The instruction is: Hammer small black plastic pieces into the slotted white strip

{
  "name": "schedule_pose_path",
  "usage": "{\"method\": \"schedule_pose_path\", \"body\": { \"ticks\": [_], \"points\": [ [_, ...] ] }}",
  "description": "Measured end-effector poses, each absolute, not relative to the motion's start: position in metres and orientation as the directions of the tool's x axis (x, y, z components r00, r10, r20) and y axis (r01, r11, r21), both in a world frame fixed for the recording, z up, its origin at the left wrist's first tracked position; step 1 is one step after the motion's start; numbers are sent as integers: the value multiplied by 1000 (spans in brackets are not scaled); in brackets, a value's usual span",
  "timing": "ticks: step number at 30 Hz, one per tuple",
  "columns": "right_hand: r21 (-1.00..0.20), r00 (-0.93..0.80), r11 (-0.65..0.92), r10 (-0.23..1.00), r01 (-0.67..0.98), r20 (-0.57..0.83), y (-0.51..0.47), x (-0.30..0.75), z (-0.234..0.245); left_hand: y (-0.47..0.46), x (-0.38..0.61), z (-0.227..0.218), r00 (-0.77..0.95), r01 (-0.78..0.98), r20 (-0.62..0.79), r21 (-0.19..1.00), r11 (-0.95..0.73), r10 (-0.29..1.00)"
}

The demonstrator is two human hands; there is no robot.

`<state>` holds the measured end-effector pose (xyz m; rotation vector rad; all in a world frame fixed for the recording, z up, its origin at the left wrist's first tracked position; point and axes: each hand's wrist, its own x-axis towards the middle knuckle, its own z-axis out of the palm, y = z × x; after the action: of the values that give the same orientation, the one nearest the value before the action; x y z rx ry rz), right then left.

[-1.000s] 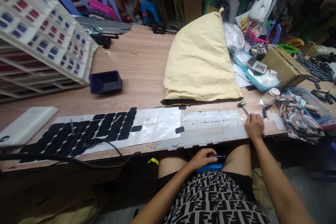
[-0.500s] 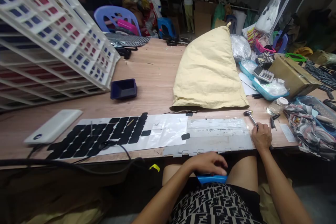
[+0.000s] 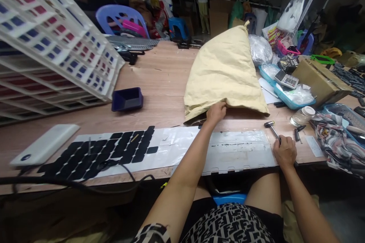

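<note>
- Reaching forward in the head view, the left hand (image 3: 216,112) curls its fingers over the bottom hem of the tall pale-yellow paper sack (image 3: 225,72), pinching it where the edge lifts off the wooden table (image 3: 159,79).
- Right of the sack's near corner, the right hand (image 3: 285,152) is closed round the handle of a small metal-headed hammer (image 3: 272,128). Its head rests on the table, apparently parked within reach.
- In front of the sack lies a long white plastic sheet (image 3: 236,155), with black square pads (image 3: 114,150) toward its left end.

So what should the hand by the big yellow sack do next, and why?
Probably lift the edge a little. The left hand grips the bottom edge of the yellow sack, and something dark shows just under that edge on the table. The right hand holds the small hammer by its handle, so it seems busy.
</note>
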<state>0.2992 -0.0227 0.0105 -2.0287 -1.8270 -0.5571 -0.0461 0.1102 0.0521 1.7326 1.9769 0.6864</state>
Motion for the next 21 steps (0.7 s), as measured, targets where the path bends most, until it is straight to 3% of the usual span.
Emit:
{"method": "schedule_pose_path", "body": {
  "ticks": [3,7,14,21],
  "points": [
    [3,86,-101,867,995,492,-23,299,12,128,-53,62,-165,746,97,663,60,982],
    [21,76,-100,863,995,499,-24,298,13,135,-56,72,-143,719,107,694,29,984],
    [23,76,-100,866,995,494,-24,298,11,125,-54,56,-229,846,-95,473,246,969],
    [0,88,-101,870,995,486,-24,297,12,131,-47,45,-176,865,-91,460,198,980]
  ]
}}
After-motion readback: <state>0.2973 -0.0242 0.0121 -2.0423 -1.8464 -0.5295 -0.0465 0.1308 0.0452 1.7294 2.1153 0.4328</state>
